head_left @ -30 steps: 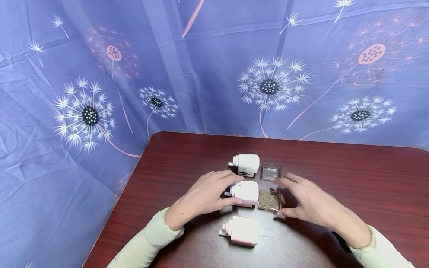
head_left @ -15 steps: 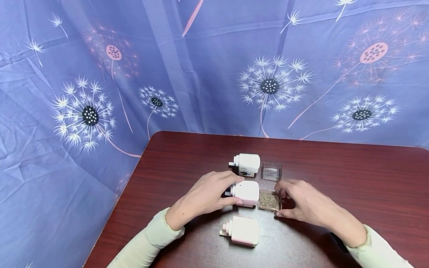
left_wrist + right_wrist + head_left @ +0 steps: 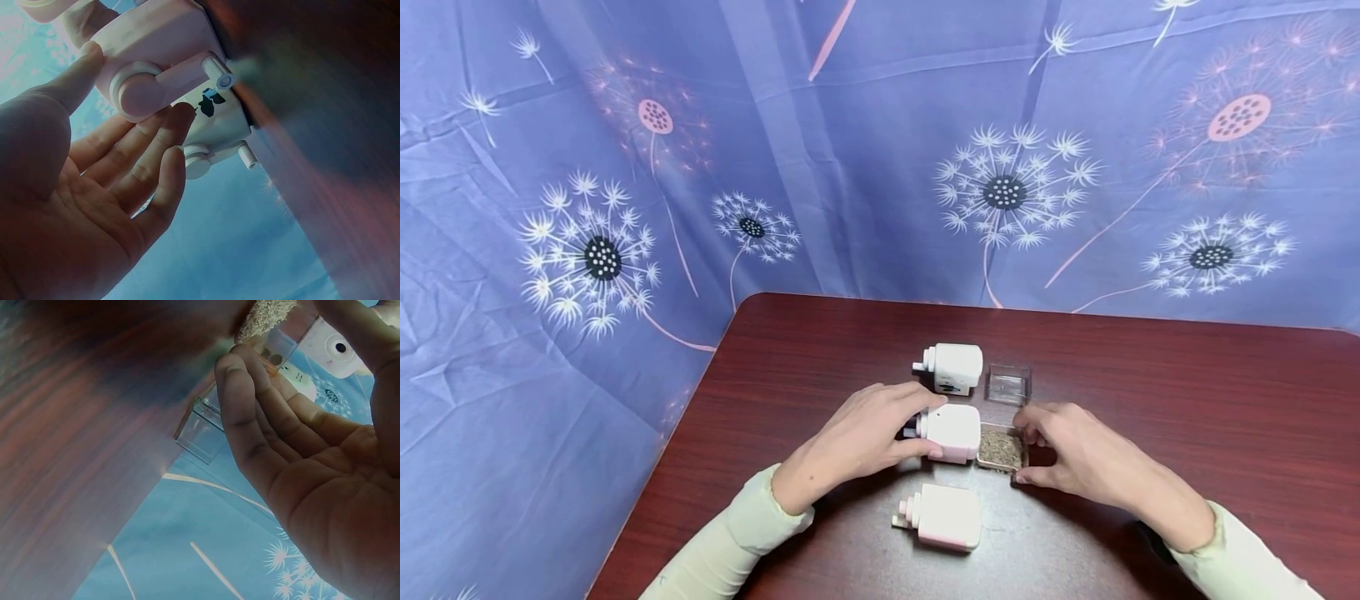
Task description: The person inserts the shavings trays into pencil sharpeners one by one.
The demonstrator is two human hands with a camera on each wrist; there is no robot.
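Note:
The middle hand-crank pencil sharpener, white and pale pink, lies between the thumb and fingers of my left hand. In the left wrist view its crank handle points outward. My right hand pinches a small clear drawer by its right end, thumb near and fingers far. Shavings fill this drawer, which sits close against the sharpener's right side. Whether it enters the body cannot be seen. The right wrist view shows the curled fingers beside the shavings.
Behind lies a white sharpener with a dark picture. A clear drawer without shavings lies to its right. Nearer the person is a pale pink sharpener. All rest on a dark red wooden table before a blue dandelion-print cloth.
The right hand's fingers have curled in from a wider spread and closed on the shavings drawer. The drawer has shifted slightly left toward the sharpener. The left hand stays put.

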